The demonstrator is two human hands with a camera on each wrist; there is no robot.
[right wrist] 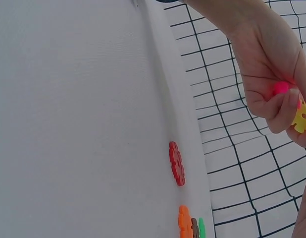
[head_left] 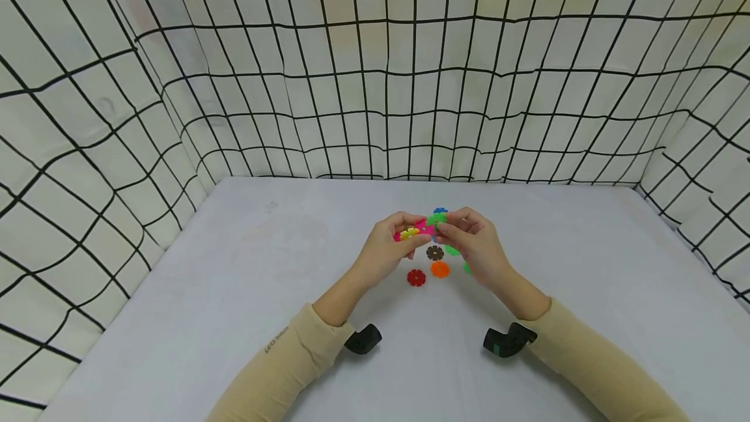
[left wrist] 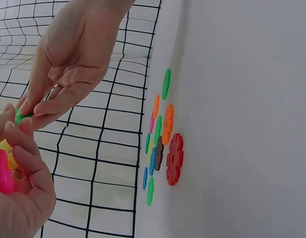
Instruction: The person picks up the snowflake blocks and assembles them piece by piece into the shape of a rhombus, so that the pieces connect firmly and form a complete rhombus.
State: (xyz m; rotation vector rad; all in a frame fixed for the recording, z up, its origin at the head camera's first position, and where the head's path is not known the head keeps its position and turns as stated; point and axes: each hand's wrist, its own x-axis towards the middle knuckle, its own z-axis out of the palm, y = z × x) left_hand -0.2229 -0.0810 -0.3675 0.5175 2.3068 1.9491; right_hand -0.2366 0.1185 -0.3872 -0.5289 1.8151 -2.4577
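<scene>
My left hand (head_left: pixel 381 249) grips a joined piece of notched plastic discs, with a yellow disc (head_left: pixel 409 233) and pink discs (head_left: pixel 423 227) showing between thumb and fingers. Thumb and fingertips of my right hand (head_left: pixel 483 253) pinch a green disc (head_left: pixel 436 219) right at the end of that piece. The two hands meet above the table, close together. In the left wrist view a pink disc (left wrist: pixel 4 171) shows low in the left fingers, and the right hand (left wrist: pixel 76 59) comes down from above. The right wrist view has the yellow disc (right wrist: pixel 302 116) partly hidden by fingers.
Beneath the hands, loose discs lie on the white table (head_left: pixel 263 279): a red one (head_left: pixel 416 277), an orange one (head_left: pixel 440 269), a brown one (head_left: pixel 435 253) and several green and blue ones. Black wire mesh (head_left: pixel 387 70) surrounds the back and sides. Black curved mounts (head_left: pixel 364 340) sit at both cuffs.
</scene>
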